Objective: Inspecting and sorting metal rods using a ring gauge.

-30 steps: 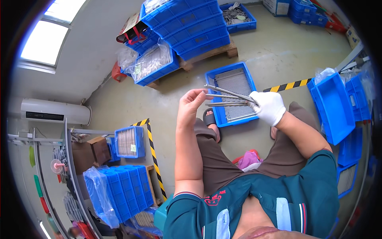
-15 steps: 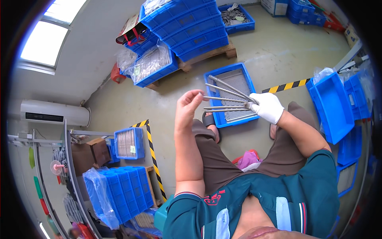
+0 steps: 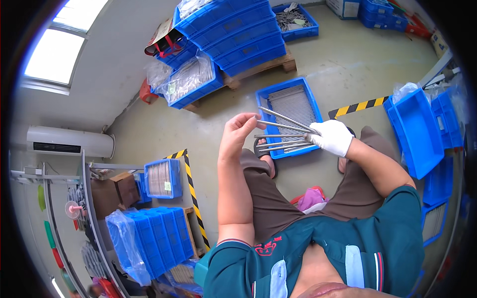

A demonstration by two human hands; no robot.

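Counting five rods point(image 3: 283, 125), long axes fanned leftward from my gloved right hand point(image 3: 334, 137), fingers clamped on their right ends, tips about over the left edge of one blue crate point(image 3: 297, 152). Left hand point(image 3: 237, 134) is nearer the tips, fingers together at the second-farthest; can't tell if gripping. Crate's rod layer point(image 3: 300, 102): too many to count.

Inside a matt white cloth glove point(image 3: 340, 135), my right hand point(image 3: 328, 138) is gripping smooth grey metal rods point(image 3: 278, 136); their surfaces are showing a dull sheen. Beneath, the blue plastic crate point(image 3: 311, 93) is presenting smooth, semi-gloss walls. My trousers point(image 3: 271, 203) and shirt point(image 3: 325, 236) are showing matt cloth. The pallet point(image 3: 263, 68) is exposing bare, rough-looking wood. Clear plastic film point(image 3: 130, 248) is reflecting light from glossy creases. The floor point(image 3: 348, 69) is appearing smooth, faintly glossy.
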